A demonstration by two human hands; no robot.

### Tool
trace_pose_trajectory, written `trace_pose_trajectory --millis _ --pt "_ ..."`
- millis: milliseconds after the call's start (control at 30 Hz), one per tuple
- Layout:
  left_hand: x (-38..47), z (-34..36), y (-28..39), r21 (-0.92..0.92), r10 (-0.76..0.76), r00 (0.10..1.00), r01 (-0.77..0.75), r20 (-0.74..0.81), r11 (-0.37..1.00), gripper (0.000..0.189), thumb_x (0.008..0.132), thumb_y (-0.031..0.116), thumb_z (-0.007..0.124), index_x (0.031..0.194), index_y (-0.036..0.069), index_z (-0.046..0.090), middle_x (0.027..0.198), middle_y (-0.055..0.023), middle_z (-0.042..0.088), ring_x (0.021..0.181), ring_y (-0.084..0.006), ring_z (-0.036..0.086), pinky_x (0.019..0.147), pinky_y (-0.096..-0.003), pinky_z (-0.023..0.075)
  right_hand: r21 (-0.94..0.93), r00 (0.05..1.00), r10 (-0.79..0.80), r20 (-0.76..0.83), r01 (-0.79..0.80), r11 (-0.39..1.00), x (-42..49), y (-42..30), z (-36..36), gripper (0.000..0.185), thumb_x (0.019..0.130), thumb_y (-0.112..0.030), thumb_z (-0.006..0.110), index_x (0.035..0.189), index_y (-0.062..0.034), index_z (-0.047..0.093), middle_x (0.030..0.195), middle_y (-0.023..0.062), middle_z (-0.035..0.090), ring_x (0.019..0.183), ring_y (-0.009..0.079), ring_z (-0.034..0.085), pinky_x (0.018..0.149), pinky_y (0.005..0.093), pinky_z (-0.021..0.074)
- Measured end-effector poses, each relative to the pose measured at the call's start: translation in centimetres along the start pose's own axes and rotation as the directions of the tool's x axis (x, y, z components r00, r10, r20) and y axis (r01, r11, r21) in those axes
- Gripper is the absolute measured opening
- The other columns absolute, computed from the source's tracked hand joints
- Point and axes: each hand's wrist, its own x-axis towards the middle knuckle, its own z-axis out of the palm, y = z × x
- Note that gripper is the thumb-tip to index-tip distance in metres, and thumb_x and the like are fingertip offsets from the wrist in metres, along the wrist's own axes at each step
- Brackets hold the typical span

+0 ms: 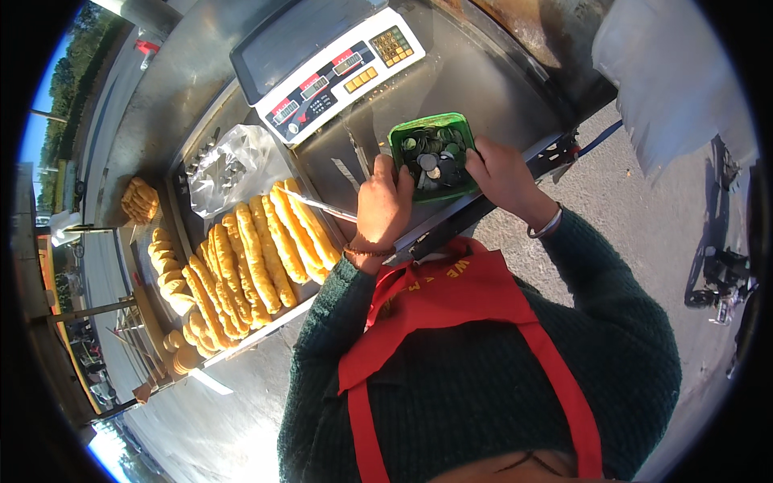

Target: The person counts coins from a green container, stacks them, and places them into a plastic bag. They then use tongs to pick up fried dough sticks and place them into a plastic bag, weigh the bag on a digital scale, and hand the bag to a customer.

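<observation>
A green plastic box (430, 196) full of coins (428, 162) is over the front edge of the metal counter. My left hand (384, 205) grips its left side, the thumb at the rim, and my right hand (502, 179) grips its right side. A pale, thin, stick-like thing (317, 204) runs from beside my left wrist towards the fried dough sticks (250, 259), which lie in a row in a metal tray on the left. What holds that stick is hidden. Behind the box stands a white electronic price scale (338, 75) with a dark weighing plate.
A clear plastic bag (226, 169) lies in the tray above the dough sticks. Twisted fried pastries (169, 265) and round flat ones (184, 359) are at the far left. White plastic bags (676, 78) hang at the upper right. A parked two-wheeler (721, 278) stands on the road at right.
</observation>
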Motion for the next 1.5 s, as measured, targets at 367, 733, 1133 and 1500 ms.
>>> trace_pose_trajectory --millis 367,733,1133,1500 --pt "-0.5 0.3 -0.4 0.001 -0.045 0.998 0.045 -0.037 0.999 0.018 0.091 0.014 0.061 0.093 0.002 0.047 0.069 -0.0235 0.061 0.067 -0.0443 0.063 0.057 -0.0488 0.0482 -0.039 0.998 -0.051 -0.031 0.049 0.998 0.7 0.6 1.1 0.022 0.09 -0.018 0.057 0.082 0.002 0.055 0.074 0.0237 0.058 0.072 0.0443 0.058 0.066 0.05 0.0454" --pt "-0.4 0.6 -1.6 -0.03 -0.124 0.991 0.126 0.047 0.992 0.031 0.094 0.027 0.064 0.089 0.0 0.049 0.07 -0.0223 0.062 0.069 -0.0452 0.062 0.06 -0.048 0.0484 -0.288 0.992 -0.118 0.035 0.123 0.95 3.9 0.4 0.2 0.02 0.088 -0.021 0.059 0.089 -0.0012 0.058 0.092 0.0189 0.062 0.084 0.0388 0.06 0.073 0.0485 0.0487" --pt "-2.7 -1.8 -0.6 -0.42 -0.165 0.982 0.113 -0.091 0.901 0.019 0.097 0.015 0.06 0.109 0.001 0.054 0.092 -0.0061 0.064 0.08 -0.0111 0.062 0.069 -0.0266 0.0494 -0.378 0.76 -0.545 0.354 0.649 0.661 7.9 -2.3 1.0 0.003 0.079 -0.01 0.066 0.078 -0.0069 0.066 0.084 0.0063 0.063 0.089 0.0249 0.06 0.082 0.0389 0.0468" --pt "-2.7 -3.2 1.1 -0.897 -0.293 0.849 0.431 0.439 -0.096 0.05 0.106 0.032 0.036 0.127 -0.012 0.048 0.127 -0.0264 0.057 0.12 -0.0319 0.058 0.105 -0.0371 0.0474 -0.281 0.736 -0.227 0.638 0.497 0.821 8.1 -3.8 0.9 0.012 0.079 -0.012 0.067 0.077 -0.0003 0.066 0.083 0.0154 0.066 0.08 0.034 0.066 0.07 0.0428 0.0519"
